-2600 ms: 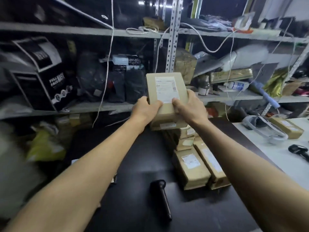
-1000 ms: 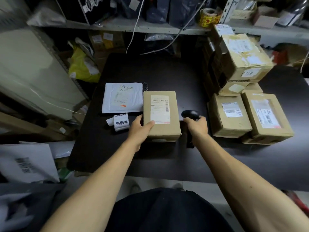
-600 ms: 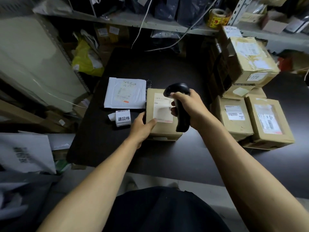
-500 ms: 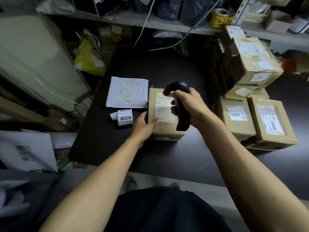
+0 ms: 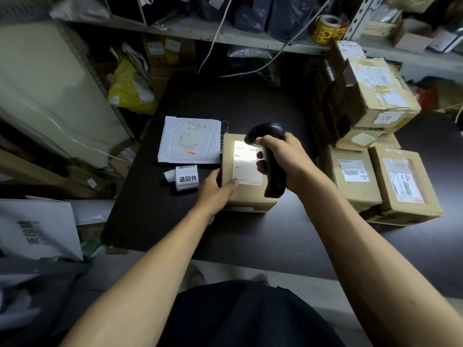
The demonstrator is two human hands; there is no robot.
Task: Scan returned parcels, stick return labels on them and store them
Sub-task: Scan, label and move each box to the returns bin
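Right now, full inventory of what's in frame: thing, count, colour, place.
parcel under scan: 1, brown cardboard, table centre, its label lit
barcode scanner: 1, black, held over that parcel
white mailer: 1, white, left of the parcel
return label roll: 1, white with black print, in front of the mailer
stacked parcels: several, brown cardboard, table's right side
table: 1, black
yellow tape roll: 1, yellow and red, shelf behind
yellow bag: 1, beside the table's far left corner
left hand: steadies the parcel's near left corner
right hand: grips the scanner
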